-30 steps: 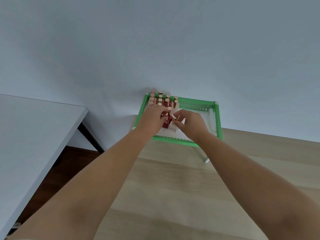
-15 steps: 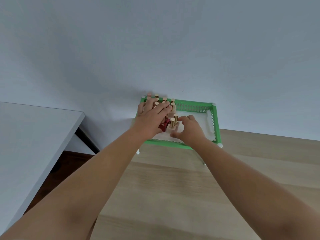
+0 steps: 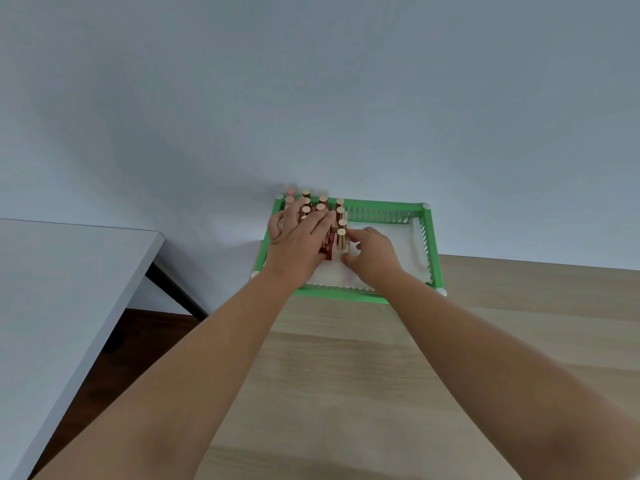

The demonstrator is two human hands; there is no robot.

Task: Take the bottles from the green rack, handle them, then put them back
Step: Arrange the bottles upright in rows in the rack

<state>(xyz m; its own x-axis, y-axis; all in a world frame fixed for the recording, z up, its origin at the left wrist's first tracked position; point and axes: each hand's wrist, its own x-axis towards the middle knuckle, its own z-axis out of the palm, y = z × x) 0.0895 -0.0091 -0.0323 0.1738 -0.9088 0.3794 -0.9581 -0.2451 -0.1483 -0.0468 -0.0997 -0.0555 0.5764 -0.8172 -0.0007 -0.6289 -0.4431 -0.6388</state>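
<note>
Left hand (image 3: 298, 244) flat and released over bottles (image 3: 322, 207); right hand (image 3: 372, 252) pinches one bottle (image 3: 341, 239).
Bottles crowd the rack's (image 3: 434, 251) far-left corner; its right side lies free.

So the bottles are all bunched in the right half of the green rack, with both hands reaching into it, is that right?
Not quite: the head view shows the bottles bunched in the left half of the green rack, while the right half holds only a white liner. The rest stands: the left hand and right hand both reach into it.

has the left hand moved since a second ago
Yes. The left hand has spread flat and reached farther over the bottles, toward the green rack back-left corner.
</note>
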